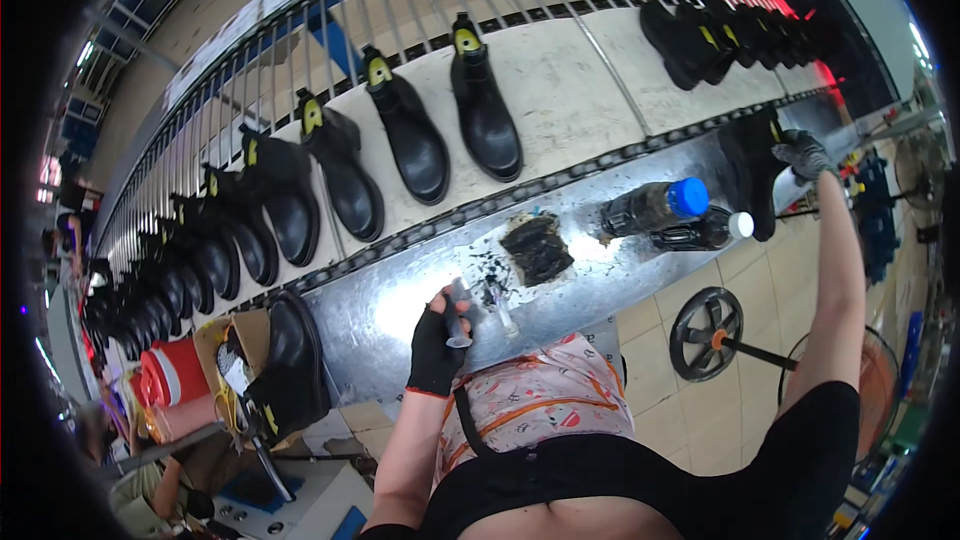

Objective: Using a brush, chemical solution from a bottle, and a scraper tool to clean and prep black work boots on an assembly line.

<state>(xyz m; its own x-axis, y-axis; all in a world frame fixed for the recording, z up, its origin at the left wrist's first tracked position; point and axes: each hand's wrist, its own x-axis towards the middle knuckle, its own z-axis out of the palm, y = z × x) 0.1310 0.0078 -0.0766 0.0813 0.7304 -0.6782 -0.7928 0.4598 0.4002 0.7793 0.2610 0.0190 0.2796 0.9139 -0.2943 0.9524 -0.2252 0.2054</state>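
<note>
My left hand (436, 348), in a black fingerless glove, is closed around a clear plastic syringe (457, 325) above the metal table. Beside it on the table lies another small clear plastic piece (507, 318), next to dark smears. Far to the right, my right hand (806, 154) wears a grey glove, its fingers curled at the upper part of a black ankle boot (752, 165). That boot is at the right end of the table, partly overlapped by the hand. Between my hands sits a square black, tarry-looking pad (537, 248).
Two bottles of dark liquid, one blue-capped (655, 208), one white-capped (702, 230), lie by the table's near edge. A conveyor belt (590, 80) beyond carries several black boots (408, 135). Another boot (290, 365) is at left, near a red container (172, 375). A black handwheel (707, 334) stands lower right.
</note>
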